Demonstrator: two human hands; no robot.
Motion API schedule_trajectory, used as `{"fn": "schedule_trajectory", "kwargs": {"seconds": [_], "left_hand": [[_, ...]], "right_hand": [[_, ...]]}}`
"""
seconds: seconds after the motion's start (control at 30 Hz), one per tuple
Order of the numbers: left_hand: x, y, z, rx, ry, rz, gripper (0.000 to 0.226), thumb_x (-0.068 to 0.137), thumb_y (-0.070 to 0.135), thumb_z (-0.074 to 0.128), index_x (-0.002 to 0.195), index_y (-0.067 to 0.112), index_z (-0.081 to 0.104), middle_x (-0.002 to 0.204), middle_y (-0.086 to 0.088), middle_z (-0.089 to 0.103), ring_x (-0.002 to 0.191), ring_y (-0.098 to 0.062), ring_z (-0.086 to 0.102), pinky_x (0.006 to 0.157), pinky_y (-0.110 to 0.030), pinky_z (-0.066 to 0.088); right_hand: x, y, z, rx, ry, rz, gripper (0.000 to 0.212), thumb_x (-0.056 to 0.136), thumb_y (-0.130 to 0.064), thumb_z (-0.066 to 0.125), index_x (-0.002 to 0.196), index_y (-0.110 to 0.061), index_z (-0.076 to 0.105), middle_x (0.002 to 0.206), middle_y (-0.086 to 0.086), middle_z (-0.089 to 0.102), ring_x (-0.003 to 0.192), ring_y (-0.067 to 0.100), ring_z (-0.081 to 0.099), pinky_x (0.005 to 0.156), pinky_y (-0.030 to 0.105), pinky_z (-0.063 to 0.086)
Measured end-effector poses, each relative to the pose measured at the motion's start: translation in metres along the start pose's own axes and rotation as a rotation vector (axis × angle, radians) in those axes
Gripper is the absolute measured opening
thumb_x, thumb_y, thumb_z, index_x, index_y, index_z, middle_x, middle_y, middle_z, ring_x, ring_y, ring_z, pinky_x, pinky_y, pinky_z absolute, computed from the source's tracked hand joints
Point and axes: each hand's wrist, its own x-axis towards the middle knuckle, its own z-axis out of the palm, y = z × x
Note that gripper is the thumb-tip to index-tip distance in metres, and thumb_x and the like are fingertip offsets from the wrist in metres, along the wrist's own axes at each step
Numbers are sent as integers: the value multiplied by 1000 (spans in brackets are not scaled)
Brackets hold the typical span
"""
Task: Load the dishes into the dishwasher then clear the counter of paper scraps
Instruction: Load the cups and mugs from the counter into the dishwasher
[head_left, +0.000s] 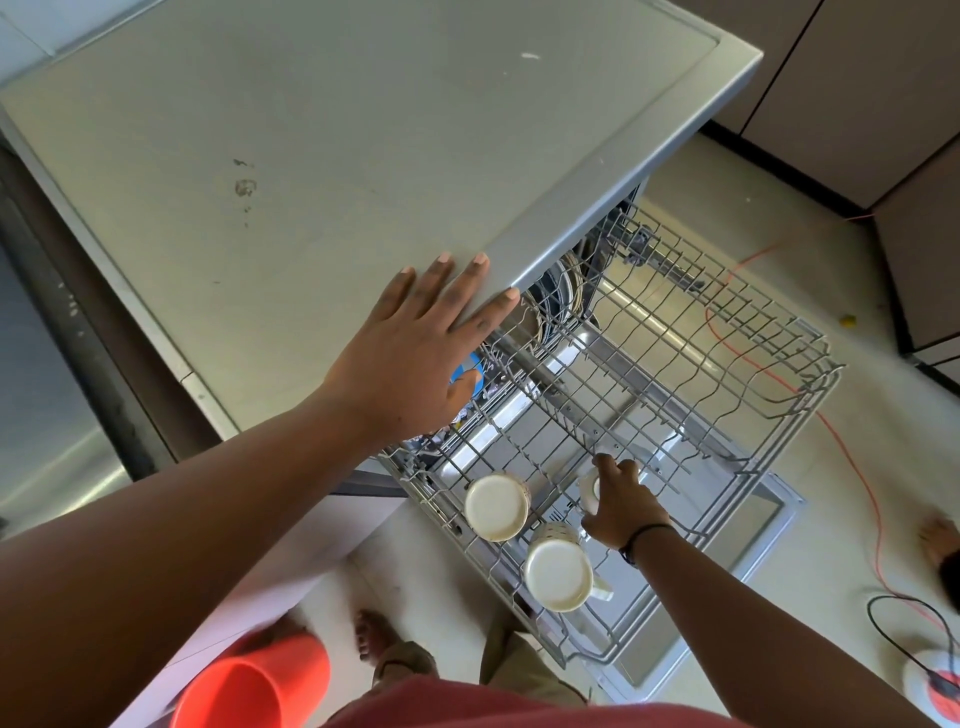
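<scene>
Loading step is underway: counter (311, 130) is looking bare, no paper scraps showing on it. Upper rack (701, 374) is sitting pulled out over the open door. Left hand (415, 343) is resting flat on the counter edge, fingers spread. Right hand (621, 506) is curling around a third cup (589, 488), seating it in the rack. Two cups (496, 506) are sitting upside down already. Next probably needs the cup inverted between tines, then letting go. One orange bucket (249, 680) is sitting below.
</scene>
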Motion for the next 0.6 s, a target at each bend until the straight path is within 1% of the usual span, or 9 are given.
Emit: {"fn": "schedule_trajectory", "kwargs": {"seconds": [0.07,0.17,0.27,0.37,0.43,0.5,0.57,0.6], "left_hand": [[0,0,0,0,-2,-2,77,87,45,44,153,27,9,160,-12,11,145,-37,14,116,-53,18],[0,0,0,2,-1,-5,76,87,45,43,153,27,9,160,-12,11,145,-37,15,116,-53,18],[1,0,1,6,8,1,78,87,42,49,153,26,11,159,-13,13,144,-38,17,115,-53,20],[1,1,1,17,9,4,79,87,43,52,153,26,11,160,-13,13,145,-38,17,115,-53,20],[0,0,1,20,13,7,79,87,43,53,153,26,12,159,-13,13,144,-38,17,115,-54,20],[0,0,0,17,14,6,80,87,43,53,153,26,13,159,-13,14,144,-38,17,115,-54,20],[0,0,0,18,15,7,80,87,44,54,153,26,12,159,-13,13,144,-38,17,116,-53,20],[0,0,0,18,15,8,80,87,44,54,153,26,12,159,-13,13,144,-38,17,116,-53,20]], "right_hand": [[-1,1,1,0,0,2,83,73,-28,72,138,-28,21,130,7,34,99,34,61,79,43,56],[-3,1,2,-31,2,9,85,74,-34,73,139,-27,18,131,7,34,98,34,62,78,43,56],[-6,3,1,-41,7,5,87,74,-39,72,140,-29,16,131,7,36,97,33,62,76,41,56],[-7,7,-4,-43,3,-16,90,75,-42,72,143,-31,14,135,7,35,95,31,63,74,37,56],[-7,11,-9,-26,-13,-37,94,73,-46,72,144,-34,12,141,8,32,99,30,62,77,38,56],[-7,16,-18,38,-26,-42,99,70,-52,73,146,-36,10,148,8,27,109,31,60,85,41,54],[-9,19,-30,139,5,-19,103,68,-62,72,146,-36,11,150,8,27,115,32,57,92,44,51],[-11,21,-37,183,42,-6,101,68,-66,70,146,-36,13,150,9,29,116,32,56,93,46,50]]}}
